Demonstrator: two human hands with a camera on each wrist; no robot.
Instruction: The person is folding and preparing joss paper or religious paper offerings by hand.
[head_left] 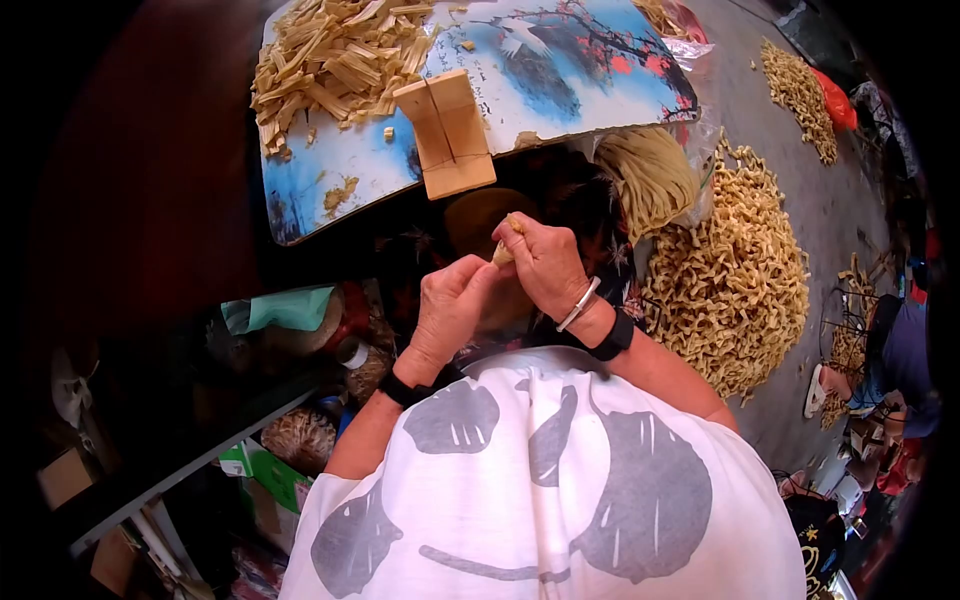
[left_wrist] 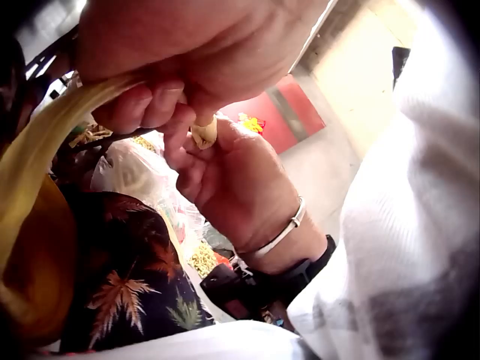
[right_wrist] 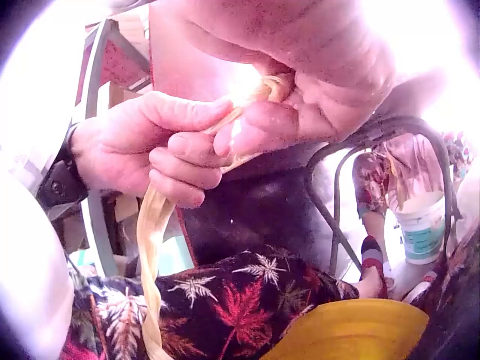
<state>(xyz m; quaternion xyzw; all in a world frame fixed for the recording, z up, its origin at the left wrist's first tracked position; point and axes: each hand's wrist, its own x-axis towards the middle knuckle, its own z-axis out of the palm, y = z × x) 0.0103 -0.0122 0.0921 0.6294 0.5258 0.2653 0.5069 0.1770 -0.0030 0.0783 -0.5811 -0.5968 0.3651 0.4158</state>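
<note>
Teal cloth: one, left of your hands, lower down. Chips: pale yellow, a pile ahead and to the left of your hands, on a painted board with blue ground and red blossoms. Left hand: yours, black band at the wrist, fingers curled round a pale strip, thumb pressed on it. Block: wood, crossed by a dark cord, directly ahead of your hands at the board's near edge. Strip: long, soft-looking, knotted or folded at its upper end, held between your two hands, its tail hanging below your left. Right hand: yours, silver bangle and black band, fingers and thumb pinching the folded end. Leaf-print fabric: dark, below your hands. Bundle: pale strands, just ahead and right of your right hand. Heap: many twisted yellow pieces, right of your right hand, on the floor.
</note>
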